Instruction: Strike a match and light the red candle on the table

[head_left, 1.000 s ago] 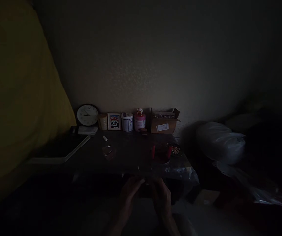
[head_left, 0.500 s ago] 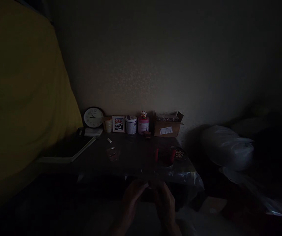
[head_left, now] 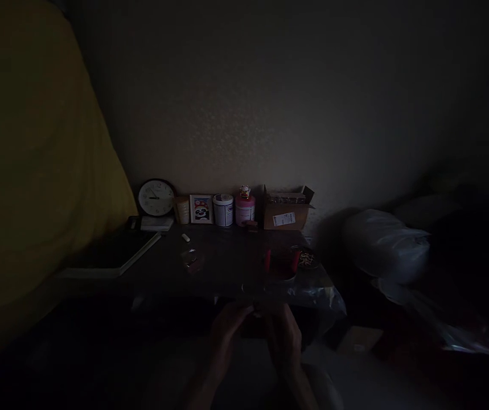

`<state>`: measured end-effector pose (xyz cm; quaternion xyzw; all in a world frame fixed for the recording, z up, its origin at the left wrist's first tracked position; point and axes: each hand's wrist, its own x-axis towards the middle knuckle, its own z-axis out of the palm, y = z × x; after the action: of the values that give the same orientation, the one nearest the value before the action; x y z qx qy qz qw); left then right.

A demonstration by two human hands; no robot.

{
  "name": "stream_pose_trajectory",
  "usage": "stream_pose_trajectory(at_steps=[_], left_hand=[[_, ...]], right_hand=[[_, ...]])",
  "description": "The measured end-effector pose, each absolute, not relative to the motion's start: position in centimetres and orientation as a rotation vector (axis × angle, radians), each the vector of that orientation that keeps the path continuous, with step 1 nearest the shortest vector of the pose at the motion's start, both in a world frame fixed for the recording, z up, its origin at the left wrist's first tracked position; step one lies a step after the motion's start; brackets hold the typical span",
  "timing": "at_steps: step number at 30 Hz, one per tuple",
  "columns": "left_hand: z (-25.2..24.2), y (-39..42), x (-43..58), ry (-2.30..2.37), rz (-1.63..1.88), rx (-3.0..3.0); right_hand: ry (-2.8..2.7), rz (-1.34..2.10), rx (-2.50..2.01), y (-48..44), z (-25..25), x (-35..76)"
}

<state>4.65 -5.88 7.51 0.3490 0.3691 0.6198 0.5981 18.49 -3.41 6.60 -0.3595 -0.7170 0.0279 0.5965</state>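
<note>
The picture is very dark. My left hand [head_left: 228, 326] and my right hand [head_left: 286, 333] meet just in front of the table's near edge. Both have curled fingers, with the fingertips close together around something too small and dark to make out. Beyond them on the dark table [head_left: 222, 279] lies a small clear packet [head_left: 192, 261] with dark reddish pieces. To the right stands a dark holder with red upright sides [head_left: 267, 260]. Beside that, a round dish [head_left: 307, 259] carries several thin light sticks.
Along the wall stand a clock [head_left: 156, 197], a cup [head_left: 181, 210], a framed panda picture [head_left: 201, 209], a white tin [head_left: 223, 210], a pink tin [head_left: 245, 212] topped by a figurine, and an open cardboard box [head_left: 286, 213]. A white bag [head_left: 385, 242] sits right; a yellow cloth [head_left: 35, 159] hangs left.
The view has tilted and turned slightly, so the table and its things appear a little higher and farther left. My hands stay together, fingers still curled at the same place.
</note>
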Motion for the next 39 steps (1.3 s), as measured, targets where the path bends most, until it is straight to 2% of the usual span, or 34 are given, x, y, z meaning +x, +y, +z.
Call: stream_pose_trajectory(at_steps=[11, 14, 20, 29, 35, 39], left_hand=[[7.0, -4.4, 4.7, 0.923, 1.468, 0.609], [7.8, -5.1, 4.9, 0.827, 1.478, 0.663], [7.8, -5.8, 4.5, 0.83, 1.51, 0.639], [7.5, -5.5, 4.7, 0.796, 1.472, 0.743], [7.5, -5.8, 4.8, 0.81, 1.446, 0.827], [7.0, -5.6, 4.6, 0.826, 1.441, 0.846]], right_hand=[[-1.561, 0.224, -0.823, -5.2, 7.7, 19.2], [-1.681, 0.364, -0.912, -3.8, 6.4, 19.2], [-1.474, 0.323, -1.112, -0.3, 4.0, 20.7], [-1.418, 0.47, -1.003, -2.8, 6.4, 19.4], [-1.549, 0.427, -0.98, -3.5, 6.4, 18.5], [-1.521, 0.549, -1.006, -3.5, 6.3, 18.4]])
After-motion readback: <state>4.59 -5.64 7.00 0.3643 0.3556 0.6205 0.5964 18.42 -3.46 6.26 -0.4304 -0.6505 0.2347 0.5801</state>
